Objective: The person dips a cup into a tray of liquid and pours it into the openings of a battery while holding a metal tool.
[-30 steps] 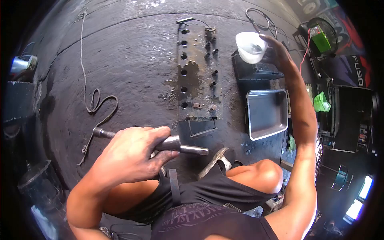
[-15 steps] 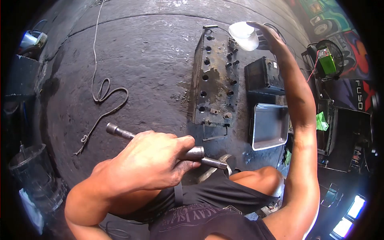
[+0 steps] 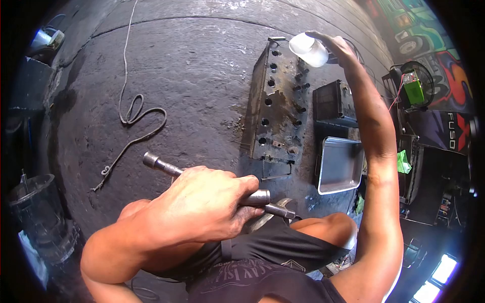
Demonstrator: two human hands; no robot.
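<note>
My left hand [image 3: 212, 202] is closed around metal socket tools. A socket end [image 3: 151, 159] sticks out to the left, and a round end and a hex-ended bar [image 3: 279, 211] stick out to the right. Stretched far forward, my right hand [image 3: 339, 49] grips a white translucent plastic container [image 3: 309, 49], its fingers partly hidden behind it. The container is tilted over the far end of a long, dirty battery [image 3: 283, 111]. The battery has a row of open round holes, dark caps along its other side and a wet patch on top.
A smaller black battery [image 3: 331, 103] stands right of the long one, with a metal tray [image 3: 341, 166] nearer me. A rope [image 3: 126, 76] lies on the floor to the left. A clear bucket [image 3: 38, 212] is at far left, and a green device [image 3: 414, 90] by a fan at right.
The view has shifted a little, so the batteries and tray appear slightly lower. My left hand, with the socket tools, sits slightly further right. My right hand still holds the container over the battery.
</note>
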